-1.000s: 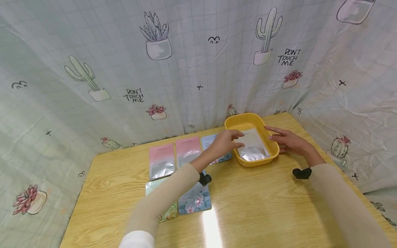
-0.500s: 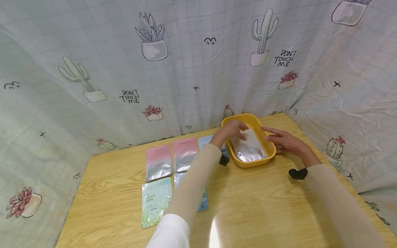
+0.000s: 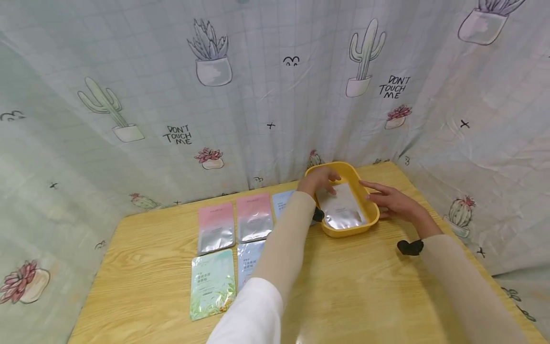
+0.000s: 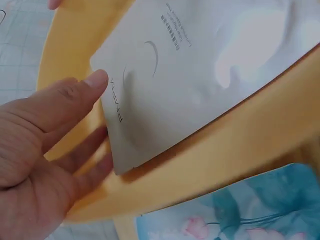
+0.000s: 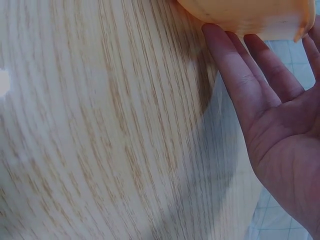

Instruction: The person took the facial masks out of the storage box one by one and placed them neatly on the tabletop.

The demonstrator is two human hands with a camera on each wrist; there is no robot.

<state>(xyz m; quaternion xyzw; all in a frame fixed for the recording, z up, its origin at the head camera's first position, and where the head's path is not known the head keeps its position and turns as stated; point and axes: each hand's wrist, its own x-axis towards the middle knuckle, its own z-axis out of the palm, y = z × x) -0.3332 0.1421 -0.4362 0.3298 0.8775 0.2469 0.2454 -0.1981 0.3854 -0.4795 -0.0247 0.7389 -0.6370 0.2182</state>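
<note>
A silver-white sheet mask packet (image 3: 343, 206) lies in a yellow plastic basket (image 3: 351, 232) near the far edge of the table. My left hand (image 3: 319, 180) reaches over the basket's left rim to the packet's far end. In the left wrist view, the thumb of that hand (image 4: 47, 132) is over the packet's printed end, and the other fingertips disappear at its edge, with thumb and fingers spread apart. My right hand (image 3: 395, 203) has its fingers extended against the basket's right side. The right wrist view shows the fingertips at the outer wall of the basket (image 5: 260, 20).
Left of the basket, two pink-and-silver packets (image 3: 216, 227) (image 3: 254, 217) lie in a row with a blue one (image 3: 281, 200). Nearer are a green packet (image 3: 212, 284) and a blue packet (image 3: 249, 260), partly hidden by my left sleeve. A patterned curtain (image 3: 266, 95) hangs behind the wooden table (image 3: 352, 286).
My left hand has moved from the basket's left rim farther in, over the packet's far end. The right hand stays at the basket's right side. The head view has shifted slightly.
</note>
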